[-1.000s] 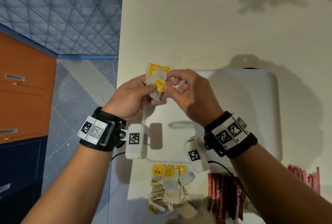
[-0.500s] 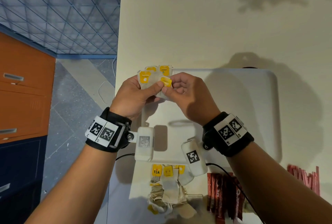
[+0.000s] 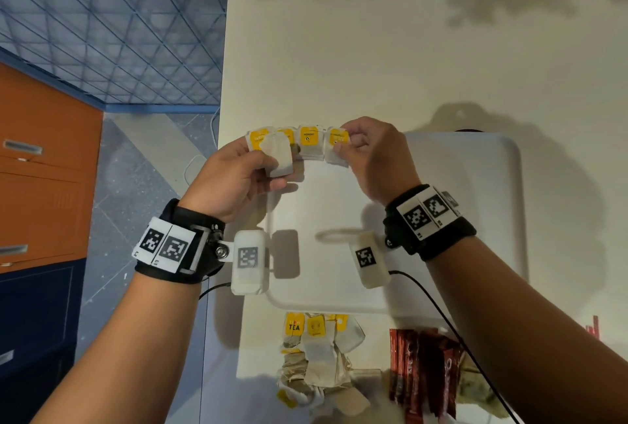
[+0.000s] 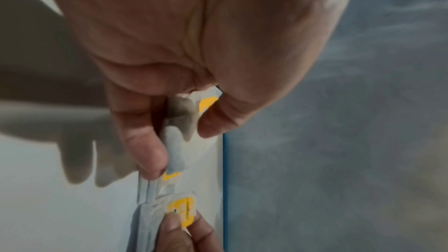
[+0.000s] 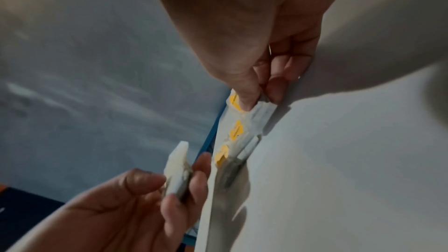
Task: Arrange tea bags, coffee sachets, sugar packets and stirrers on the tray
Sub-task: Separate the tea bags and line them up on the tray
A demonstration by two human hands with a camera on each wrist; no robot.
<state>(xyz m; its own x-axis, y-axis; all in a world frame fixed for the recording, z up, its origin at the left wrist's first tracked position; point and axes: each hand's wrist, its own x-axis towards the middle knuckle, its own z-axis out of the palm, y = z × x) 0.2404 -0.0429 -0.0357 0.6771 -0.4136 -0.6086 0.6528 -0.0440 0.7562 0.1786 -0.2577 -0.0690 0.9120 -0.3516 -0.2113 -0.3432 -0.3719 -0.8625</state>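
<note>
Both hands hold a fanned row of white tea bags (image 3: pixel 307 146) with yellow tags above the far left corner of the white tray (image 3: pixel 475 185). My left hand (image 3: pixel 244 172) pinches the left end of the row, one bag (image 4: pixel 175 141) between thumb and forefinger. My right hand (image 3: pixel 360 148) pinches the rightmost bag (image 5: pixel 260 111) by its tagged top. A heap of more tea bags (image 3: pixel 316 352) lies on the table just in front of the tray. Red coffee sachets (image 3: pixel 424 369) lie to the right of that heap.
The white table (image 3: pixel 373 49) stretches beyond the tray. Its left edge runs close to my left hand, with grey floor below. An orange and blue cabinet (image 3: pixel 40 185) stands at the left. Thin red sticks (image 3: pixel 593 330) show at the right edge.
The bunched tea bags have been spread out into a row. My hands have moved apart, the left going left and the right going right.
</note>
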